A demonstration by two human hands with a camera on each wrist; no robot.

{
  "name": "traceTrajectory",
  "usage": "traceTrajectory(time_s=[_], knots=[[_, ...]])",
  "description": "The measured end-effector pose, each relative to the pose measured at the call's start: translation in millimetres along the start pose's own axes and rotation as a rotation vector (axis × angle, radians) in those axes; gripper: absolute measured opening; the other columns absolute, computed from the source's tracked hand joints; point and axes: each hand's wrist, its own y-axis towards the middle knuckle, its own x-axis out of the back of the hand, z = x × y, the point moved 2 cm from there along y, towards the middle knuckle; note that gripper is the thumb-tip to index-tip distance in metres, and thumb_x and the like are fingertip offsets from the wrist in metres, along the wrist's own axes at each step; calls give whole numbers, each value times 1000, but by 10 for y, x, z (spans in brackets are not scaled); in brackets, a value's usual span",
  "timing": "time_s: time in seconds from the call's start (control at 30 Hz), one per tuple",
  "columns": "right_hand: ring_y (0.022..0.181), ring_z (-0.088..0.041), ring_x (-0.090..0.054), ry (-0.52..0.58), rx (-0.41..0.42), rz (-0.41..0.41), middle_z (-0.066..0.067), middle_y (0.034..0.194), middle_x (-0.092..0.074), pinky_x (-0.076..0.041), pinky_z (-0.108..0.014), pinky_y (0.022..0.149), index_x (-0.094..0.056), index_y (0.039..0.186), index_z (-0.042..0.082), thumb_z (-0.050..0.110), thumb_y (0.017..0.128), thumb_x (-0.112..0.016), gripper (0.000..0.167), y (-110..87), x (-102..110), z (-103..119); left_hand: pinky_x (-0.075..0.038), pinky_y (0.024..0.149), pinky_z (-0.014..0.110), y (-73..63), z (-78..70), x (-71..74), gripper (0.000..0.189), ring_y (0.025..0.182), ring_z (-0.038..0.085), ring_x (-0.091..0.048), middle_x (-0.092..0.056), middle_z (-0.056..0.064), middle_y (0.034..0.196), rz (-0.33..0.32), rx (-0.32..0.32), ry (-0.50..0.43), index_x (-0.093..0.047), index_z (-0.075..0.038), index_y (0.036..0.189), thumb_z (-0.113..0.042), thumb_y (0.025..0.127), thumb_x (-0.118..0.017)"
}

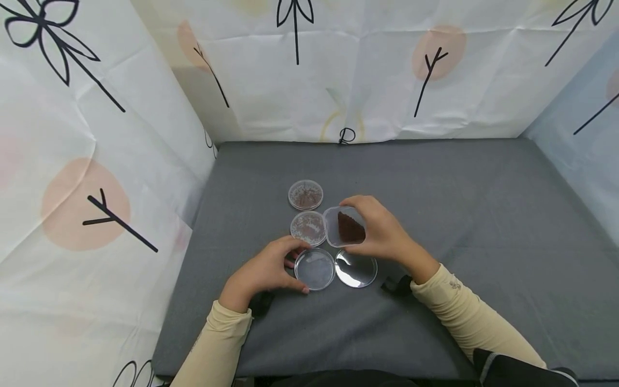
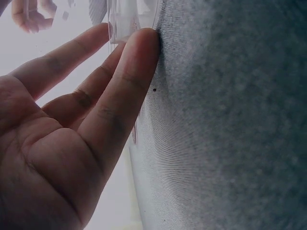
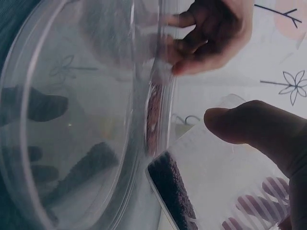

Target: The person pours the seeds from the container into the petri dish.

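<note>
My right hand (image 1: 379, 226) grips a tilted clear plastic box (image 1: 331, 228) by its sides, above the dishes. Dark brown, soil-like grains (image 1: 351, 230) lie heaped on one side of it; the right wrist view shows the grains (image 3: 171, 189) along one wall. Below and to the left, a clear petri dish (image 1: 315, 270) rests on the cloth with no grains visible in it. My left hand (image 1: 266, 273) holds this dish by its left edge between thumb and fingers. In the left wrist view, the fingertips (image 2: 139, 48) meet the dish wall.
A shiny round lid or dish (image 1: 357, 270) lies right beside the held dish. Beyond stand two covered petri dishes, the nearer dish (image 1: 307, 227) and the farther dish (image 1: 306, 194), with brownish contents. Grey cloth (image 1: 483, 215) covers the table; patterned fabric walls (image 1: 367, 80) surround it.
</note>
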Motion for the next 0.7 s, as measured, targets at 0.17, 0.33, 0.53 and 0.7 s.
traceTrajectory(time_s=[0.17,0.33,0.53,0.7], knots=[[125,-33,-60,-34,52,-5,-12,131,-68,-51,-51,110,-63,134,4,25,55,-104,91,35,-29,86,-61,93,27,3,-3,2,88,112,21,-64,-65,7,126,-1,12,9,-64,-9,142,-20,64,-105],[124,-32,-60,-100,87,16,-11,132,-68,-53,-54,106,-65,133,7,28,53,-106,93,52,-92,138,-61,93,27,-1,1,6,88,112,21,-63,-65,7,126,2,12,8,-64,-9,141,-21,65,-105],[123,-31,-61,-162,152,23,-9,131,-68,-54,-55,102,-66,133,8,33,54,-106,92,71,-174,196,-61,92,27,-1,16,7,87,111,20,-63,-65,7,125,5,-4,10,-64,-9,141,-22,65,-105],[122,-31,-61,-171,194,20,-8,131,-68,-53,-55,104,-67,132,9,32,58,-105,87,67,-230,236,-61,93,29,-4,17,3,87,111,20,-62,-64,7,126,11,3,15,-64,-10,142,-23,66,-105]])
